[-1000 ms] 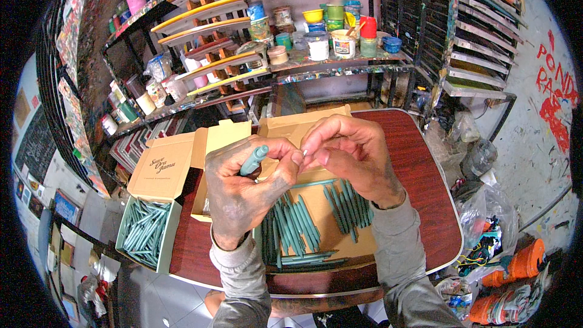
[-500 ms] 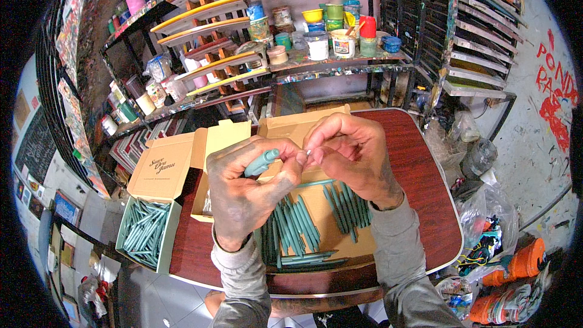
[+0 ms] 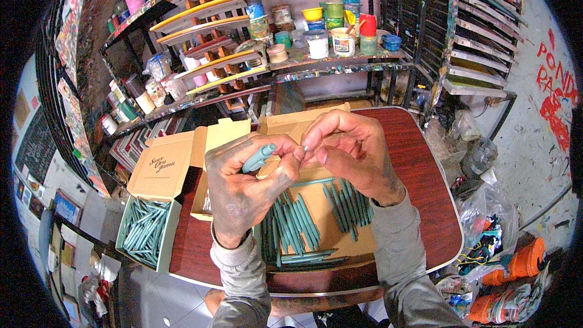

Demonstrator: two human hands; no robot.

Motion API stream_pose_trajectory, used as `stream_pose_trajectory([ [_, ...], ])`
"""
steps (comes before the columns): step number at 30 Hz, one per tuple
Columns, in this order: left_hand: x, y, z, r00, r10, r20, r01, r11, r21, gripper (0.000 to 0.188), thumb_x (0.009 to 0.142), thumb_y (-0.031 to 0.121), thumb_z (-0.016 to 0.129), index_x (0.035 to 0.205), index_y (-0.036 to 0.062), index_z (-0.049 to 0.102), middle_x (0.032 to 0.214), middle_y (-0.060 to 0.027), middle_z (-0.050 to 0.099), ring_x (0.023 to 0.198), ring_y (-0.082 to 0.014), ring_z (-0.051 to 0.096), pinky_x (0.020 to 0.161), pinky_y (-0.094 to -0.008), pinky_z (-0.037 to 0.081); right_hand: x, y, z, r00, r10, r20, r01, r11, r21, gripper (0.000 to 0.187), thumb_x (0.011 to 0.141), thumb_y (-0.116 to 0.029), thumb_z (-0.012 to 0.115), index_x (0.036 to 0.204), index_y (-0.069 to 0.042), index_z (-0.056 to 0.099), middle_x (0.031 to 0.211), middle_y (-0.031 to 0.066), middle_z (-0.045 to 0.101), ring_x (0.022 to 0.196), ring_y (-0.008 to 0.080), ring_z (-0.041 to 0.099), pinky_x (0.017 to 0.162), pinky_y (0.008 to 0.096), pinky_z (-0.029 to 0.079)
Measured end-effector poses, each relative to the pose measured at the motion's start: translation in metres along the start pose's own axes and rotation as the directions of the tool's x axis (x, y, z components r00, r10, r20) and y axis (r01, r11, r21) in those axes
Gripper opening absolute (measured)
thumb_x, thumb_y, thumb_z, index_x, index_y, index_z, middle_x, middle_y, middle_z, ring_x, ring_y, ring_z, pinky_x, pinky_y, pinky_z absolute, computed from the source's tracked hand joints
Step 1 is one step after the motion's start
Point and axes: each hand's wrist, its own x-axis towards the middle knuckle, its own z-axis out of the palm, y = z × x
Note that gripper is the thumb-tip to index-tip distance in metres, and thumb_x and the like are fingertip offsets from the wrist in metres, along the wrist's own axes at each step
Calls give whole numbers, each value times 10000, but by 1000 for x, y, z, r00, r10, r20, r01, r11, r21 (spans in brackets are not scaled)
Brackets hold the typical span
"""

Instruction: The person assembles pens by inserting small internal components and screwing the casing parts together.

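My left hand (image 3: 240, 185) is closed around a teal pen part (image 3: 259, 158), whose rounded end sticks up between thumb and forefinger. Its thumb and fingertip meet the fingers of my right hand (image 3: 358, 158), which are bent into a pinch. A tiny pale piece (image 3: 306, 149) shows between the fingertips; its kind is too small to make out. Beneath both hands lies an open cardboard box (image 3: 358, 246) with teal pens (image 3: 297, 222) laid in rows and a few crosswise along its near side. My left hand partly covers another carton (image 3: 200, 206) holding small whitish pieces.
On the left, an open-lidded box (image 3: 164, 249) is full of loose teal pen parts (image 3: 146, 228). All boxes rest on a dark red table (image 3: 419, 206). Paint pots (image 3: 317, 45) crowd the shelf behind. Plastic bags (image 3: 492, 206) and orange buckets (image 3: 525, 261) stand at right.
Both hands have shifted slightly left. The teal pen part in my left hand has tilted more upright, and the right fingertips have parted a little, showing more of the pale piece.
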Motion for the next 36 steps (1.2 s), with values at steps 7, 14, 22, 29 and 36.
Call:
stream_pose_trajectory([
  [7,-1,-4,-4,1000,-3,7,3,1000,-27,74,728,17,712,799,-3,705,725,-56,686,680,-102,623,644,-250,493,2,1,4,1000,-2,-26,1,999,-48,161,837,-8,658,980,24,591,938,101,657,896,176,668,763,297,556],
  [14,-7,-16,-1,996,-71,-46,71,997,12,105,791,-11,706,878,44,685,838,-53,676,758,-111,602,747,-270,493,2,-2,-2,993,-114,-16,107,965,-239,234,798,-62,729,984,13,608,853,31,642,848,82,612,688,241,509],
  [22,-7,-26,-47,992,-27,-120,10,990,-142,353,962,162,563,1215,-85,569,1245,-182,594,1009,-147,590,897,-276,462,-113,-49,-80,994,42,-102,-110,269,-957,139,791,-110,696,894,-22,665,837,90,685,778,181,663,708,314,532],
  [29,-6,-15,-16,989,-46,-144,23,987,-158,473,914,314,609,1213,-53,593,1150,-126,630,775,-71,542,709,-191,403,-290,-24,-74,878,196,-437,-415,-140,-899,141,794,-175,669,874,-59,669,991,185,636,959,363,607,886,454,484],
  [36,0,-9,-8,995,-86,-46,61,916,-396,196,816,185,700,905,12,680,820,-55,658,732,-108,579,674,-241,437,-257,-22,-45,851,111,-513,-512,-43,-858,91,826,-100,675,886,-42,638,936,146,645,915,312,633,823,423,499],
])
